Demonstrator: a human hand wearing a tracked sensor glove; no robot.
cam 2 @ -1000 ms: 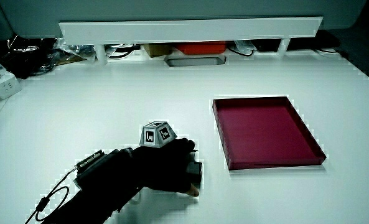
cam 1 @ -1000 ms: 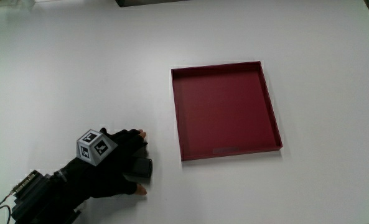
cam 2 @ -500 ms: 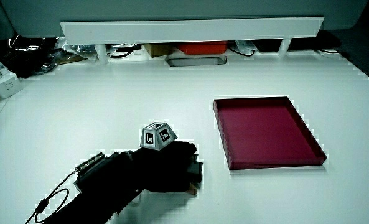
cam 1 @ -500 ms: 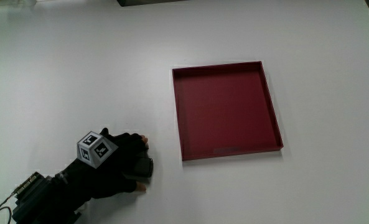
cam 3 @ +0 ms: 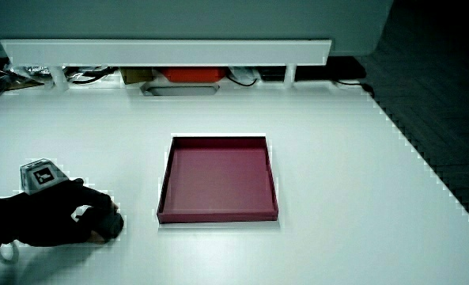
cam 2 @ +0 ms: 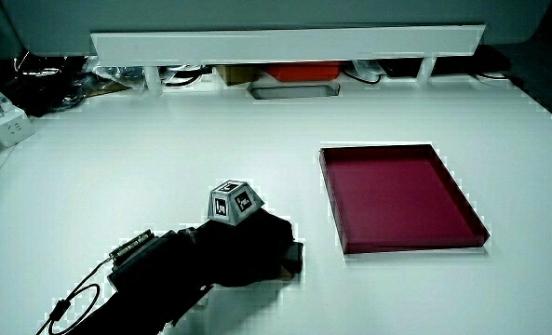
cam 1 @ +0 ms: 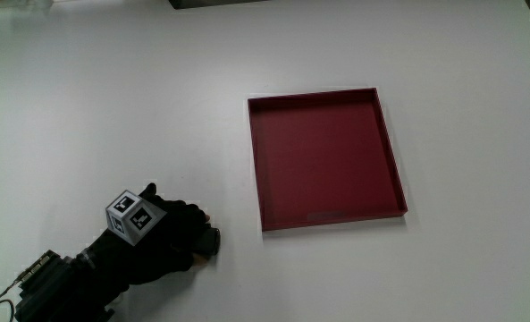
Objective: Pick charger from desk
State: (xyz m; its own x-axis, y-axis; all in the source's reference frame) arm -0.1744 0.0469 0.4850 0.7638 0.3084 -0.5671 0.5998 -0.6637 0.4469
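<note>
A small black charger (cam 1: 211,241) lies on the white desk (cam 1: 113,107), beside the nearer corner of the dark red tray (cam 1: 325,156). The gloved hand (cam 1: 180,240) rests on the desk with its fingers curled around the charger, so only the charger's end shows past them. The patterned cube (cam 1: 129,216) sits on the hand's back. In both side views the hand (cam 2: 257,249) (cam 3: 76,215) covers most of the charger (cam 2: 294,258) (cam 3: 111,225). I cannot tell whether the charger is off the desk.
The shallow red tray (cam 2: 401,195) (cam 3: 218,178) holds nothing. A low white partition (cam 2: 285,42) runs along the desk's edge farthest from the person, with cables, a power strip (cam 2: 1,126) and an orange object (cam 2: 299,72) under it.
The fingers have closed tighter around the charger, hiding more of it. Hand and charger have drawn slightly toward the person.
</note>
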